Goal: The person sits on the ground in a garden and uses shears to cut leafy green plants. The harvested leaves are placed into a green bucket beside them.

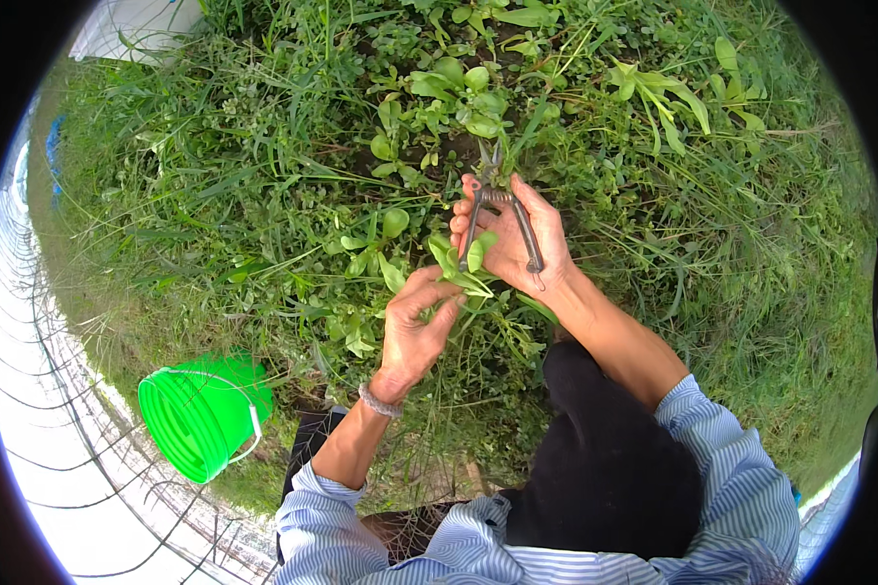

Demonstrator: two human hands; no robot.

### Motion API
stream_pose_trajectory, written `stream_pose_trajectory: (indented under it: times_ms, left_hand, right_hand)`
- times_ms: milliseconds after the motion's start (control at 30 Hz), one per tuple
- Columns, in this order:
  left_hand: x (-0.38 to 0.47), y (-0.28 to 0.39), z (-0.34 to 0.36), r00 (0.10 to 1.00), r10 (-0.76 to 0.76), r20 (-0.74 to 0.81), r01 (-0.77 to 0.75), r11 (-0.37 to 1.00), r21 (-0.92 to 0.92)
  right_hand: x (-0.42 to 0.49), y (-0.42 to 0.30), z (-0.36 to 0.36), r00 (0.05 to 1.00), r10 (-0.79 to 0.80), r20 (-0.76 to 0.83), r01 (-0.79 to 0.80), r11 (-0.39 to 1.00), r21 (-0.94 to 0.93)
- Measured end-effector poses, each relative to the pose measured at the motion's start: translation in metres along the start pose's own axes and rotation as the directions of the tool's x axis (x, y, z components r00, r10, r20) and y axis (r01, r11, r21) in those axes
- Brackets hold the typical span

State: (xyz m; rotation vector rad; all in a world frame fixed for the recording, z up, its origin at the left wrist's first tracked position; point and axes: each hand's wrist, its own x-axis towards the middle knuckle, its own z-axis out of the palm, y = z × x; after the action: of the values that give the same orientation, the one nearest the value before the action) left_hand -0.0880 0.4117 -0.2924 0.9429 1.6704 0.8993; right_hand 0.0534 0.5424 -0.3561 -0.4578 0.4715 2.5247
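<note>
A pair of spring-loaded garden snips (530, 238) lies across the palm of my right hand (508, 252), its metal blades pointing away from me into the greenery. The coil spring shows between the two spread handles. My left hand (415, 329) pinches the pale stem end of a cut green leafy sprig (453, 272) between thumb and fingers. That sprig's leaves overlap the lower handle of the snips and reach the right palm. Just beyond the blades grows a broad-leaved plant (457, 91). Another small broad-leaved plant (369, 245) stands left of the hands.
A bright green bucket (245, 391) with a white-gripped handle leans at the lower left. Behind it curves a wire mesh fence (51, 424). A white object (143, 29) sits at the upper left. Tall grass (212, 183) and weeds surround me; my black-trousered knee (607, 453) is below.
</note>
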Motion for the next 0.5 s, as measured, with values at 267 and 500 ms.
stream_pose_trajectory:
  times_ms: [267,500]
  left_hand:
    - [-0.086,0.049,-0.082,0.866,-0.018,-0.499,-0.224,0.880,-0.420]
    - [-0.231,0.107,-0.315,0.219,0.237,-0.947,-0.214,0.958,0.190]
  right_hand:
    - [-0.008,-0.009,0.042,0.992,0.032,0.122,0.011,0.942,-0.335]
    - [-0.036,-0.003,0.036,0.913,0.314,-0.260,-0.372,0.382,-0.846]
